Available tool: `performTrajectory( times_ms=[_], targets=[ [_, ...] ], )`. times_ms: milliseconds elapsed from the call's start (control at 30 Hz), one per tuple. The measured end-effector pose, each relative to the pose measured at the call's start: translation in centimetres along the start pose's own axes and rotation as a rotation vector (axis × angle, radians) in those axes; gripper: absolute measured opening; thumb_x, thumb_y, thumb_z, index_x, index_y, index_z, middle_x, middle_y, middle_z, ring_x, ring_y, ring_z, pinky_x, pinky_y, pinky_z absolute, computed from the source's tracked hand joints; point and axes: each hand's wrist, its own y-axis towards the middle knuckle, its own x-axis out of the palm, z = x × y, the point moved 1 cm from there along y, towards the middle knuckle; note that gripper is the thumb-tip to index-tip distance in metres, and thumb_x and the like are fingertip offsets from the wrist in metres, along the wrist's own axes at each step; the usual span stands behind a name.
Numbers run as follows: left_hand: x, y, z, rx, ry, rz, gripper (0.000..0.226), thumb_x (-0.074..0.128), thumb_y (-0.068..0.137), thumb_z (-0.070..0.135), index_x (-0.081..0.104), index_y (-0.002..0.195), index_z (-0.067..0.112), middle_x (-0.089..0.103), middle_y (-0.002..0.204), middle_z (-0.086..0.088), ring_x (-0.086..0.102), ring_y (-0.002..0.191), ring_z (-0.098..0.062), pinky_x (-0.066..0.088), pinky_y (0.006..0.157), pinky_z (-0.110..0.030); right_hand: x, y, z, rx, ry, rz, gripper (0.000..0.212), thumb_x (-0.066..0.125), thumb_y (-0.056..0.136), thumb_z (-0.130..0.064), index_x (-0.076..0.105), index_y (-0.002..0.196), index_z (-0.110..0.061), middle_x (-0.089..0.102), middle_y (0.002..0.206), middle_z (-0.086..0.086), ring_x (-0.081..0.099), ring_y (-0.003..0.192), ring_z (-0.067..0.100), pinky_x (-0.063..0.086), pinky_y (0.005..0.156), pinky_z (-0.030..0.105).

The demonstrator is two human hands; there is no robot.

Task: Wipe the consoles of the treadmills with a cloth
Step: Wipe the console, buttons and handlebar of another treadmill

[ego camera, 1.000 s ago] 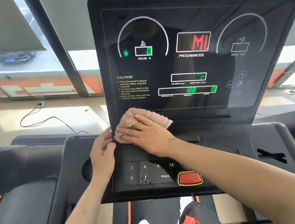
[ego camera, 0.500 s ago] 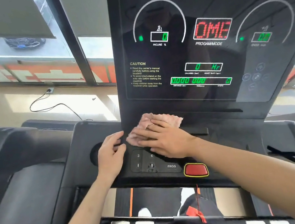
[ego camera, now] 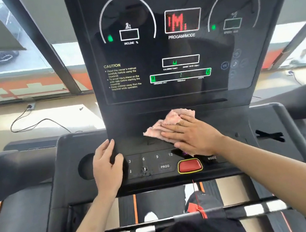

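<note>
Wiping is under way on one treadmill console (ego camera: 187, 49): nearest the viewer, just left of the red stop button (ego camera: 189, 165), the left hand (ego camera: 107, 167) rests with loosely curled fingers over the keypad's left edge, grasping nothing and seemingly bracing. Just beyond the button, the right hand (ego camera: 191, 135) lies flat and spread, pressing a crumpled pink cloth (ego camera: 166, 123) onto the dark ledge below the display rather than clutching it. Farther past the button the tall screen looks unwiped, so the next stroke probably climbs there; bare ledge lies open either side, and brushing the button is the risk.
</note>
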Motion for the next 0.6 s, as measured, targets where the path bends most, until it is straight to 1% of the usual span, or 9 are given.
performTrajectory(
  times_ms=[100, 233, 300, 400, 500, 600],
  targets=[
    [0.1, -0.2, 0.3, -0.004, 0.011, 0.007, 0.048, 0.063, 0.095, 0.007, 0.062, 0.142, 0.016, 0.054, 0.147, 0.002, 0.050, 0.136, -0.018, 0.039, 0.118, -0.043, 0.3, -2.1, 1.1, 0.054, 0.026, 0.009, 0.055, 0.020, 0.109, -0.050, 0.015, 0.162, -0.036, 0.007, 0.171, -0.009, 0.011, 0.158, 0.016, 0.006, 0.129, 0.044],
    [0.3, -0.3, 0.1, 0.004, 0.038, 0.013, 0.049, 0.064, 0.094, 0.007, 0.061, 0.142, 0.015, 0.054, 0.149, 0.001, 0.049, 0.138, -0.019, 0.037, 0.119, -0.042, 1.0, -5.2, 2.9, 0.152, 0.070, 0.007, 0.055, 0.023, 0.110, -0.049, 0.014, 0.162, -0.035, 0.008, 0.171, -0.011, 0.009, 0.158, 0.013, 0.009, 0.129, 0.044],
    [0.5, -0.3, 0.2, 0.001, 0.044, 0.025, 0.049, 0.064, 0.093, 0.007, 0.061, 0.142, 0.015, 0.054, 0.149, 0.001, 0.048, 0.138, -0.019, 0.038, 0.118, -0.042, 1.1, -6.9, 3.8, 0.209, 0.111, 0.021, 0.055, 0.025, 0.110, -0.047, 0.015, 0.162, -0.034, 0.009, 0.170, -0.013, 0.010, 0.158, 0.010, 0.009, 0.129, 0.043],
    [0.6, -0.3, 0.3, -0.003, 0.046, 0.035, 0.048, 0.063, 0.094, 0.007, 0.062, 0.142, 0.013, 0.054, 0.149, 0.000, 0.048, 0.137, -0.020, 0.040, 0.116, -0.046, 1.5, -9.2, 4.9, 0.281, 0.148, 0.035, 0.055, 0.023, 0.110, -0.047, 0.016, 0.162, -0.033, 0.009, 0.170, -0.015, 0.008, 0.157, 0.007, 0.010, 0.129, 0.043],
    [0.7, -0.5, 0.6, -0.007, 0.060, 0.030, 0.049, 0.062, 0.094, 0.008, 0.060, 0.143, 0.013, 0.053, 0.150, 0.000, 0.047, 0.138, -0.021, 0.039, 0.117, -0.045, 2.2, -11.5, 5.8, 0.367, 0.186, 0.025, 0.055, 0.017, 0.109, -0.049, 0.012, 0.162, -0.036, 0.007, 0.170, -0.016, 0.005, 0.158, 0.007, 0.016, 0.127, 0.047],
    [0.7, -0.6, 0.9, -0.025, 0.070, 0.031, 0.050, 0.062, 0.094, 0.009, 0.059, 0.144, 0.015, 0.052, 0.151, 0.001, 0.046, 0.139, -0.021, 0.037, 0.117, -0.044, 3.0, -13.9, 6.6, 0.452, 0.231, 0.053, 0.056, 0.020, 0.109, -0.047, 0.012, 0.163, -0.034, 0.008, 0.171, -0.014, 0.005, 0.158, 0.009, 0.021, 0.126, 0.049]
  ],
)
